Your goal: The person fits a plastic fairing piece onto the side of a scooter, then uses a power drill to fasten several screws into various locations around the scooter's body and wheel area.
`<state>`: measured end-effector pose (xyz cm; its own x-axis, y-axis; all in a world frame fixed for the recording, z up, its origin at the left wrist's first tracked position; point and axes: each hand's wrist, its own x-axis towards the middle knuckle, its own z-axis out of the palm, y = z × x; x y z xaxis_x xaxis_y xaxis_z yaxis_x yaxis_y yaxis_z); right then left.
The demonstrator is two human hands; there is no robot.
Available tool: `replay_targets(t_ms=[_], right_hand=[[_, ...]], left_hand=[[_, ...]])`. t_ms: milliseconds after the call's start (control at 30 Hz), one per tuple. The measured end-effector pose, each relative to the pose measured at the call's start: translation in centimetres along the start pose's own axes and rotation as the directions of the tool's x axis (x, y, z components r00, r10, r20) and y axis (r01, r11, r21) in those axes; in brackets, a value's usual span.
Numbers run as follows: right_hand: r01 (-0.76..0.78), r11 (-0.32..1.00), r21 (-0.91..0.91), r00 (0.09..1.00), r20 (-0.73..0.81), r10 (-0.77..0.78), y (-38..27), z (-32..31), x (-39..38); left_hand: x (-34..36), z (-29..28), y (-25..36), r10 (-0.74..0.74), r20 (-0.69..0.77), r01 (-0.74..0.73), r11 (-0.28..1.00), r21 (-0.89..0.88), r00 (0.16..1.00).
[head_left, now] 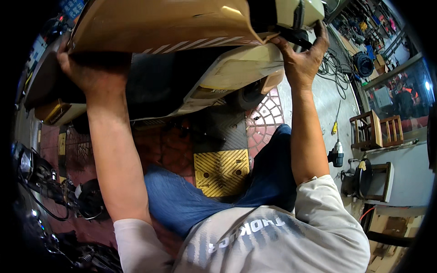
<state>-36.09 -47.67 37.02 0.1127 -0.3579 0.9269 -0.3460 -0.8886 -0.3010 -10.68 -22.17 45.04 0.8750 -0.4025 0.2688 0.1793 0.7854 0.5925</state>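
Note:
A bronze plastic body panel with white slanted stripes lies across the upper view, lifted over the scooter's scuffed cream panel and dark interior. My left hand is closed on the bronze panel's left end, its palm under the lower edge. My right hand grips the panel's right corner with thumb and fingers, beside a black piece and an upper cream part. Some of my left fingers are hidden behind the panel.
A motorcycle stands at my left. On my right are a power drill, coiled cables, a wooden chair and a glass front. A yellow ridged tile lies between my legs.

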Motion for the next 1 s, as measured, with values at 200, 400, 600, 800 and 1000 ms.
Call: replay_targets(t_ms=[200,400,600,800,1000], right_hand=[[-0.016,0.999,-0.029,0.998,0.060,0.018,-0.4,-0.3,0.2],[0.034,0.999,-0.002,0.998,0.062,-0.034,-0.4,0.1,0.3],[-0.018,0.991,0.134,0.999,0.039,0.013,-0.3,0.2,0.0],[-0.065,0.966,0.250,0.998,0.036,0.057,0.8,-0.1,-0.2],[-0.110,0.854,0.509,0.994,0.037,0.106,1.0,0.0,-1.0]], left_hand=[[0.1,-1.2,-0.1,0.053,0.001,-0.053,0.999,0.009,0.999],[0.5,-2.9,0.2,0.096,0.162,-0.093,0.995,-0.030,0.982],[2.0,-3.4,-0.5,0.159,0.639,-0.030,0.978,-0.208,0.753],[0.4,-1.5,-0.7,0.128,0.465,-0.102,0.992,-0.081,0.876],[-1.1,2.0,-1.3,0.033,0.147,-0.057,0.985,0.162,0.989]])
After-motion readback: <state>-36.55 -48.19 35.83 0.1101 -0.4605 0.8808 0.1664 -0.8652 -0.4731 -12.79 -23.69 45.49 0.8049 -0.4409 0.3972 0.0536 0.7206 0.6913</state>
